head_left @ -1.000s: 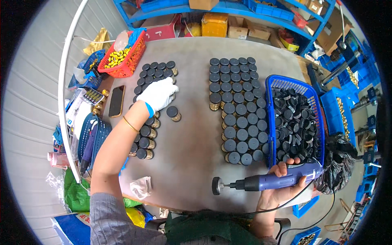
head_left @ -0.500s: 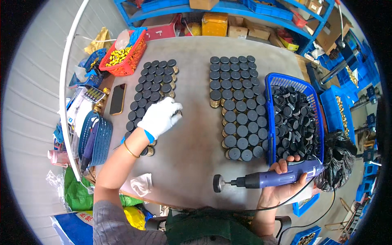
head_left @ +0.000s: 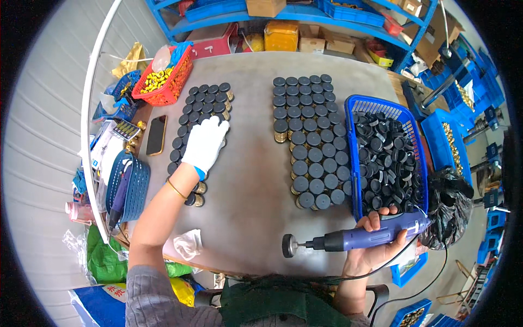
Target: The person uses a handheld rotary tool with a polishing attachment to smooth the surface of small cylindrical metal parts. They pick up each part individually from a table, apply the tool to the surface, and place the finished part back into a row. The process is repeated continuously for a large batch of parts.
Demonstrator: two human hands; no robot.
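My left hand [head_left: 204, 146], in a white glove, lies over the left block of black-capped brass fittings [head_left: 208, 98]. Its fingers are stretched out and hide several of the fittings beneath. At its right side a bit of one fitting shows beside the thumb. My bare right hand [head_left: 381, 240] is wrapped round a purple electric screwdriver [head_left: 359, 238], held level above the table's near right side. The tool's tip points left and carries a round black disc-shaped head [head_left: 290, 246]. A second block of black-capped brass fittings [head_left: 314, 139] stands upright in rows at the middle right.
A blue basket [head_left: 354, 163] of loose black caps stands right of the second block. A phone [head_left: 156, 135], a red basket [head_left: 176, 87] of yellow parts and a dark blue basket [head_left: 143, 182] line the left. A crumpled white cloth [head_left: 188, 243] lies near the front edge.
My left hand has moved slightly up and left, and its fingers have straightened from a curled grip at a fitting. The right hand and screwdriver stay almost still; the view has shifted slightly.
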